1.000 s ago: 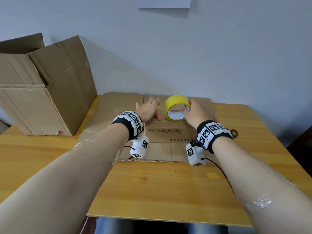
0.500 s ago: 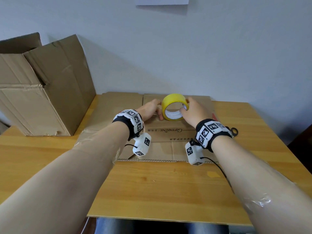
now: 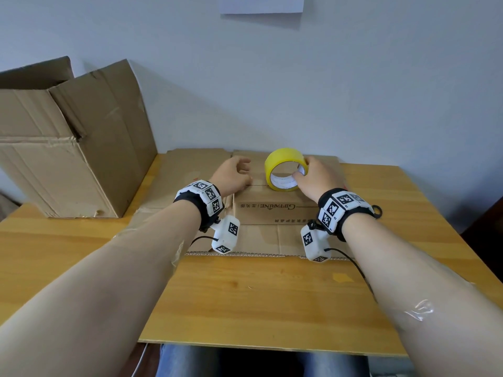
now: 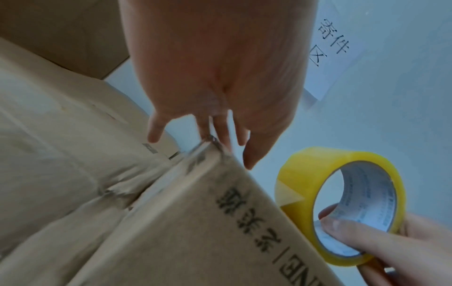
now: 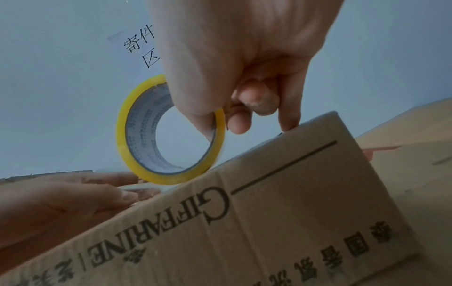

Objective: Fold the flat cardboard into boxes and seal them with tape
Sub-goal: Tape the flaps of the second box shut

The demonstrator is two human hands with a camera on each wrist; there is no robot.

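Tabletop box (image 3: 275, 210): tape roll (image 3: 283, 170) between hands.

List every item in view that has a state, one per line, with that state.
Yellow tape roll: upright on edge on the small box, pinched through its core by the right hand.
Small printed box: folded, flaps closed.
Left hand: fingers straight, resting on that box top.
Large cardboard box: top flaps open, standing upright.
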